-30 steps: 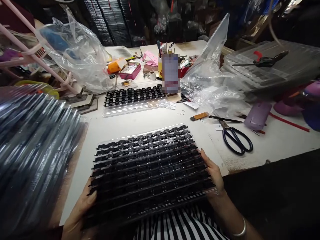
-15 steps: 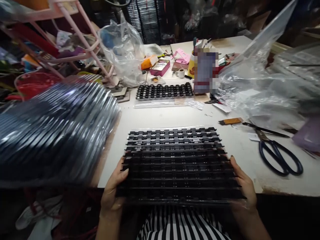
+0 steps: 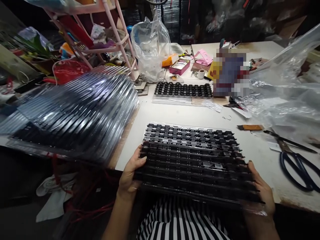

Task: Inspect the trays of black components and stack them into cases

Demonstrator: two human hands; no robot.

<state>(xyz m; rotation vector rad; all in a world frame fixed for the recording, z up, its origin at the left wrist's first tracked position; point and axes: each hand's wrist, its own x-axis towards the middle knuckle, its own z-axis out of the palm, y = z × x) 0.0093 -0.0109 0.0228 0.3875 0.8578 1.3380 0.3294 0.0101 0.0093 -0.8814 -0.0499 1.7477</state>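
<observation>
Tabletop [image 3: 160,113] shows bare between rear tray [image 3: 183,89] and tray of black strips [image 3: 192,160], whose lower part crosses the near edge in view. Left hand [image 3: 131,170] and right hand [image 3: 263,188] clasp its opposite ends, fingers closed. Stacked trays [image 3: 100,116] flank left, scissors [image 3: 290,153] right.

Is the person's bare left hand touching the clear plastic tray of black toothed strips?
Touching. The head view shows the bare left hand holding the left side of the clear plastic tray, its thumb lying over the edge.
</observation>
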